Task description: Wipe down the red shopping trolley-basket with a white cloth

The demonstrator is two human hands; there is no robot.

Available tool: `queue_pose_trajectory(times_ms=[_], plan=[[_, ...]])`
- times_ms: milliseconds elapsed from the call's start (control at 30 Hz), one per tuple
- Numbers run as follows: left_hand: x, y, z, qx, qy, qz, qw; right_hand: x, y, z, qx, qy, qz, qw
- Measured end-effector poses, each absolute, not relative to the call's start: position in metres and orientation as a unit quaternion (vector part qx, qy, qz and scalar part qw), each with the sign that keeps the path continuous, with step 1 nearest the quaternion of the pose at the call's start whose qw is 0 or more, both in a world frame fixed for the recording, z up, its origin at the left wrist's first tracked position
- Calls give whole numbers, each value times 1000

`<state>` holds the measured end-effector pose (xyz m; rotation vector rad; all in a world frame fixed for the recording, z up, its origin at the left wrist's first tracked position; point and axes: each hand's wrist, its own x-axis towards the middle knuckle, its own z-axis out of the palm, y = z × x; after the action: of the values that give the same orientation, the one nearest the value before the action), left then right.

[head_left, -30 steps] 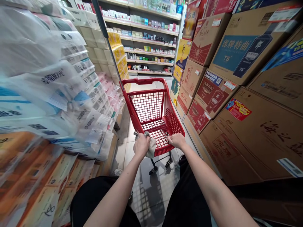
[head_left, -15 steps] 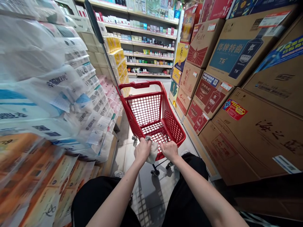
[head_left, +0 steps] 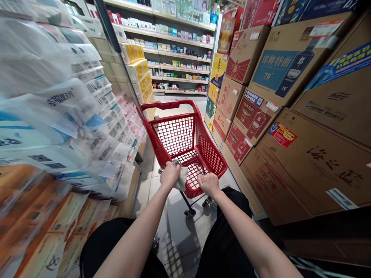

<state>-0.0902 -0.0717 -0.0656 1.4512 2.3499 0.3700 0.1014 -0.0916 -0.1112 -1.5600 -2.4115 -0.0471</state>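
Note:
A red plastic shopping cart [head_left: 202, 125] with a grid basket stands before my knees, its push handle at the far side. At the near left corner of its rim, my left hand [head_left: 169, 174] is closed on a crumpled greyish-white cloth [head_left: 182, 178], which hangs over the basket edge. My right hand [head_left: 208, 183] is curled round the near rim, a little to the right of the cloth. The fingertips of both hands are partly hidden.
A pole with a dark grip [head_left: 108, 27] rises beside the cart's far left corner. Wrapped tissue packs [head_left: 60, 100] are stacked on the left. Cardboard cartons [head_left: 327, 162] line the right side. Shelves of small goods [head_left: 182, 56] stand at the back, beyond the tiled floor [head_left: 174, 220].
My left hand and the cloth have shifted slightly left and farther along the cart's rim. My right hand stays on the near rim. The view has turned a little to the right.

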Motion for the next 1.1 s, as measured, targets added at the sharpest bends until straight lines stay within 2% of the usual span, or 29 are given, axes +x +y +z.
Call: queue_pose_trajectory(times_ms=[233, 467, 667, 800, 867, 933, 1000, 1100], plan=[[-74, -96, -69, 538, 813, 127, 182, 105, -92, -108, -545, -831, -20, 107], [-55, -126, -78, 563, 795, 120, 189, 106, -91, -107, -533, -837, -22, 120], [-75, -126, -81, 553, 772, 209, 232, 116, -88, -112, -515, -847, -28, 126], [-98, -114, -68, 491, 788, 347, 128, 124, -85, -114, -507, -854, -19, 117], [-105, -107, -59, 536, 750, 380, 77, 127, -83, -113, -506, -855, -18, 112], [-108, -101, -53, 655, 675, 330, 78, 127, -81, -113, -503, -857, -15, 110], [-109, -98, -51, 785, 568, 227, 99, 127, -78, -112, -502, -858, -11, 108], [-112, -98, -55, 876, 457, 133, 80, 128, -75, -111, -501, -859, -10, 107]])
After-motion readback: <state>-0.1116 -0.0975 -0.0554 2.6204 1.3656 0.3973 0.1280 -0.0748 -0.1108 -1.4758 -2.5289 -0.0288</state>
